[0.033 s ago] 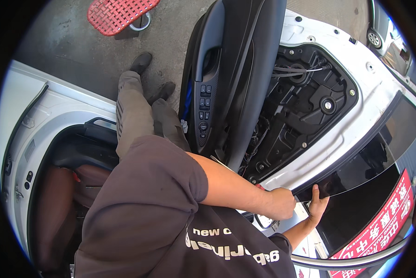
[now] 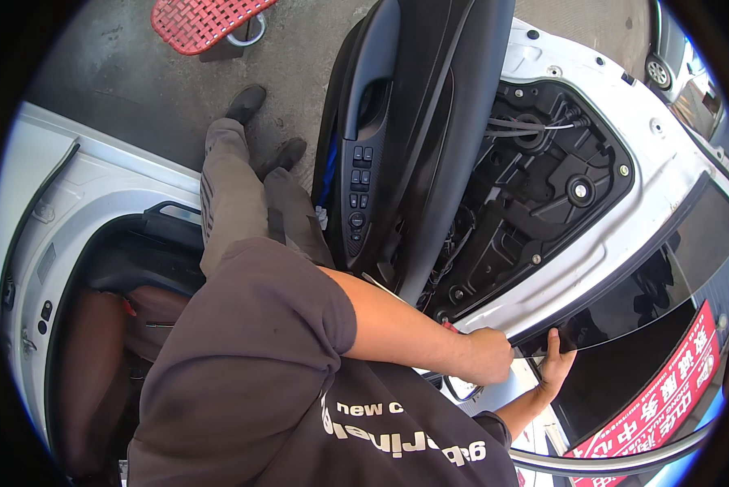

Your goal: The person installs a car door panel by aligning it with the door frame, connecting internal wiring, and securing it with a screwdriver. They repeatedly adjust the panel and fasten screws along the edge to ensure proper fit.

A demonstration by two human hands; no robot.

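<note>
My left hand (image 2: pixel 491 357) is closed at the lower edge of the white door (image 2: pixel 656 154), beside a small red object (image 2: pixel 449 326); what it holds is hidden. Close to its right, my right hand (image 2: pixel 556 367) grips the edge of the dark window glass (image 2: pixel 612 304), thumb upward. The door's black inner module (image 2: pixel 502 227) is exposed, with cables running over it. A black trim panel (image 2: pixel 413 122) with switches and a handle stands alongside, detached at least in part.
The white car body (image 2: pixel 48 170) and maroon seat (image 2: pixel 96 365) are at left, behind my legs on the concrete floor (image 2: pixel 121 73). A red woven stool (image 2: pixel 202 24) stands at top left. Another car (image 2: pixel 660 57) is at top right; a red banner (image 2: pixel 664 390) shows at lower right.
The view has shifted slightly, so the door appears a little farther right. Both my hands stay in nearly the same places with similar grips.
</note>
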